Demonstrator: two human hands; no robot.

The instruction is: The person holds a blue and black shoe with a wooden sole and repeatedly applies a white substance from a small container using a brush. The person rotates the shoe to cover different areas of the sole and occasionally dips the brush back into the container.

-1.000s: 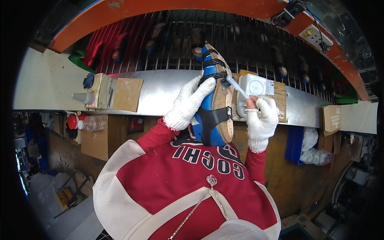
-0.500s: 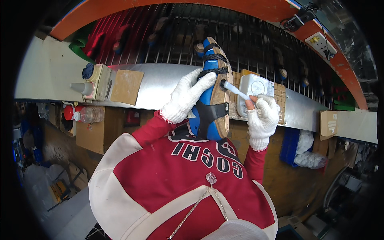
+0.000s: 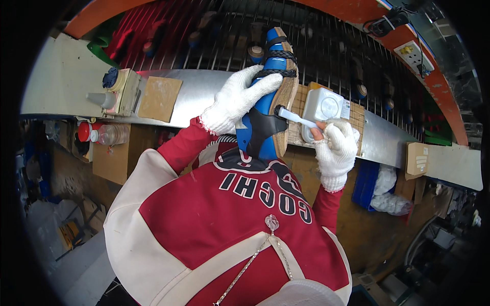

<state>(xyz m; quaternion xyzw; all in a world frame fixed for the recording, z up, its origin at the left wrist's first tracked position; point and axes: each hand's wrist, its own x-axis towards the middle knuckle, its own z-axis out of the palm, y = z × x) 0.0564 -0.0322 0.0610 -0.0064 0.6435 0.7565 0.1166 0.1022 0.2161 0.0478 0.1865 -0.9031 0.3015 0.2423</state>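
A sandal (image 3: 261, 126) with black straps, some of them braided, and a tan sole sits on a blue shoe last (image 3: 259, 148). It is held toe away from me, tipped so that the sole's edge faces right. My left hand (image 3: 236, 99), in a white knit glove, is closed around its left side, with the thumb across the front straps. In my right hand (image 3: 334, 150), gloved with bare fingertips showing, a brush (image 3: 301, 120) with a pale handle is pinched. The brush's dark tip touches the sandal at the sole's edge near the middle strap.
A white plastic container (image 3: 323, 103) stands on a tan slatted board (image 3: 356, 130) behind my right hand. Beyond the metal ledge (image 3: 193, 97) runs a rack of rods (image 3: 224, 48) with several shoes. A tan square board (image 3: 160, 98) and a bottle holder (image 3: 126, 97) lie left.
The sandal and my left hand have shifted slightly away from me. The brush tip has moved a little left and nearer me along the sole's edge.
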